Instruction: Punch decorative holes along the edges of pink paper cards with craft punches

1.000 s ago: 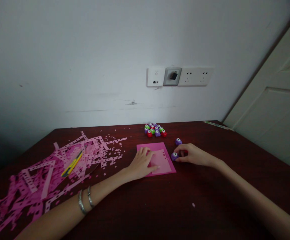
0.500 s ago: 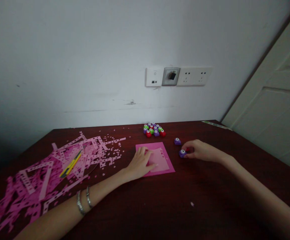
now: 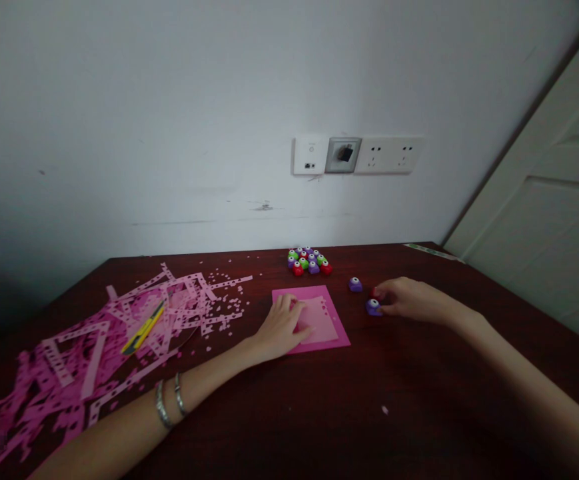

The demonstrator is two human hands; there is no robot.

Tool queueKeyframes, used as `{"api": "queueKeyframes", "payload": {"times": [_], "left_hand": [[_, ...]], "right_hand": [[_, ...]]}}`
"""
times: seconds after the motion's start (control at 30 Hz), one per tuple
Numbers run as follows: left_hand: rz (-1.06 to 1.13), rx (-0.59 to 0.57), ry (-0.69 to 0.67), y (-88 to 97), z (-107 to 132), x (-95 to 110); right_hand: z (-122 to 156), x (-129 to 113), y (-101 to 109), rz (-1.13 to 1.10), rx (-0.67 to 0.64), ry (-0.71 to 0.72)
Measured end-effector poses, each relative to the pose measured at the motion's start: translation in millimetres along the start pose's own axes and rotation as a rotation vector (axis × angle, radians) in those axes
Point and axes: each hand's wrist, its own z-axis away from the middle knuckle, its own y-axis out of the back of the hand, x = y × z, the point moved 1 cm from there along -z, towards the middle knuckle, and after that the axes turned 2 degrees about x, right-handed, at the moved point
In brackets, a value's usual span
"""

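Note:
My left hand lies on a pale pink sheet, which sits on a larger bright pink sheet. Its fingers are spread and press the paper down. A row of small cut-outs shows near the pale sheet's upper right corner. To the right of the papers, my right hand has its thumb and fingers closed at a purple paper punch with a white and black round top. Something red shows just behind that punch, partly hidden by the fingers. Another purple punch stands a little farther back.
Several red, green and purple punches stand in a cluster near the wall. On the left lies a heap of punched pink paper strips with a yellow utility knife on top. A ruler-like strip lies at the back right.
My right hand has shifted slightly right, and the purple punch at its fingers has moved right with it. The red thing behind it shows more clearly. My left hand stays on the paper.

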Motion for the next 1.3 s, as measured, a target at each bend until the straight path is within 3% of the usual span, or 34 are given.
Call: {"api": "queueKeyframes", "payload": {"times": [0.17, 0.27, 0.37, 0.53, 0.7, 0.8, 0.93, 1.07, 1.2, 1.3], "left_hand": [[0.012, 0.005, 0.006, 0.2, -0.1, 0.6], [0.013, 0.031, -0.003, -2.2, -0.2, -0.8], [0.016, 0.044, -0.005, -4.1, -0.2, -1.5], [0.014, 0.036, 0.009, -2.2, -0.2, -0.1], [0.042, 0.030, 0.019, -1.1, -0.3, 1.6], [0.110, 0.085, 0.042, -2.6, -1.6, -0.8], [0.146, 0.260, 0.088, 2.5, -14.2, -18.0], [0.124, 0.370, 0.191, 14.4, -43.1, -51.7], [0.115, 0.354, 0.254, 16.2, -72.7, -77.8], [0.067, 0.313, 0.302, 10.2, -85.9, -81.9]], "right_hand": [[0.4, -28.5, 2.4, 0.024, 0.254, 0.061], [-7.4, -49.5, -20.1, -0.039, 0.330, 0.094], [-15.4, -60.8, -49.6, 0.021, 0.350, 0.035], [-19.6, -59.8, -77.6, 0.119, 0.385, 0.006], [-20.2, -56.4, -85.0, 0.161, 0.438, 0.055], [-20.9, -55.5, -87.2, 0.145, 0.449, 0.055], [-21.4, -54.7, -88.3, 0.139, 0.457, 0.044], [-21.9, -55.0, -87.6, 0.137, 0.457, 0.031], [-22.0, -56.0, -85.9, 0.133, 0.457, 0.024], [-21.8, -56.0, -85.2, 0.130, 0.450, 0.020]]}}
